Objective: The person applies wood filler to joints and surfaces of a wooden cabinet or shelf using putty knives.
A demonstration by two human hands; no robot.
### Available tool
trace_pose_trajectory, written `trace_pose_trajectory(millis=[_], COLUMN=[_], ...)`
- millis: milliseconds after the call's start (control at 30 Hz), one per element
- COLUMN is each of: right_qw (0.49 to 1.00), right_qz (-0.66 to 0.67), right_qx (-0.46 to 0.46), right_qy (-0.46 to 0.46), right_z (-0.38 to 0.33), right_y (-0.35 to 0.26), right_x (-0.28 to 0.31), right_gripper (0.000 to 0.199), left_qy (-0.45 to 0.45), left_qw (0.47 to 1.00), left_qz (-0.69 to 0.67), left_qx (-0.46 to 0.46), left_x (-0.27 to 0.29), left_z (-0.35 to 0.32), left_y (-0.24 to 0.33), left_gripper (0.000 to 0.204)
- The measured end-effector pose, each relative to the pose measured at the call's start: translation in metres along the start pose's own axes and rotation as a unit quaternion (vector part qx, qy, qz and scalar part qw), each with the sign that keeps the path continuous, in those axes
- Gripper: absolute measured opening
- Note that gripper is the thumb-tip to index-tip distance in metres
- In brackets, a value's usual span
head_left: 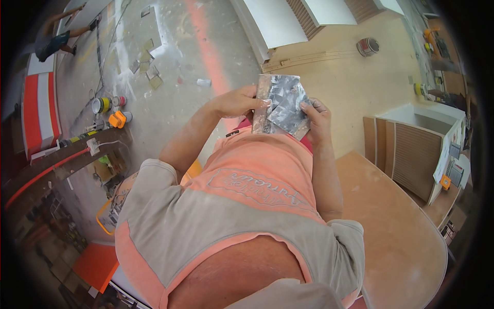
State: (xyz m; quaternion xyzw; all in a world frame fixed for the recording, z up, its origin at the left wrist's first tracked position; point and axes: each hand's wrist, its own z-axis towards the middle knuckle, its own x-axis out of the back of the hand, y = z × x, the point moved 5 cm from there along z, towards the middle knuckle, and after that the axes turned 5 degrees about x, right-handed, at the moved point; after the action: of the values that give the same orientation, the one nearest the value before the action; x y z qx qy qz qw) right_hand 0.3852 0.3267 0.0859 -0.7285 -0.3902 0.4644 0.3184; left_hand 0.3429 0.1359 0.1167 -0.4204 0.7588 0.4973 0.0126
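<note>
In front of my waist, my left hand (237, 103) is closed on the left edge of a flat, brown-edged plate (261, 119) smeared with grey and white. My right hand (320, 119) pinches a smaller, squarish grey blade (291, 114) by its right side, thumb on top. This blade lies tilted across the face of the brown-edged plate, and the two overlap. Whitish paste or dust marks both pieces and my fingers. The undersides of both pieces are hidden.
A tan panel (329, 77) lies beyond my hands, with a tin (368, 47) on it. White cabinets (278, 23) stand at the far side. A ribbed-front cabinet (411, 149) and a rounded wooden panel (391, 226) are on the right. Tape rolls (102, 105) are at left; another person (54, 44) is far left.
</note>
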Motion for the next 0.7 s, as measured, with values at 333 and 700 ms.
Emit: trace_pose_trajectory(millis=[333, 700], right_qw=[0.992, 0.699], right_qz=[0.014, -0.543], right_qx=[0.124, 0.460], right_qy=[0.009, -0.073], right_z=[-0.008, -0.029], right_y=[-0.036, -0.040], right_x=[-0.011, -0.065], right_gripper=[0.028, 0.034], left_qy=[-0.032, -0.013], left_qw=[0.969, 0.919], left_qz=[-0.239, -0.350], left_qx=[-0.049, -0.182], left_x=[0.027, 0.026], left_z=[0.009, 0.001], left_y=[-0.040, -0.019], left_gripper=[0.038, 0.047])
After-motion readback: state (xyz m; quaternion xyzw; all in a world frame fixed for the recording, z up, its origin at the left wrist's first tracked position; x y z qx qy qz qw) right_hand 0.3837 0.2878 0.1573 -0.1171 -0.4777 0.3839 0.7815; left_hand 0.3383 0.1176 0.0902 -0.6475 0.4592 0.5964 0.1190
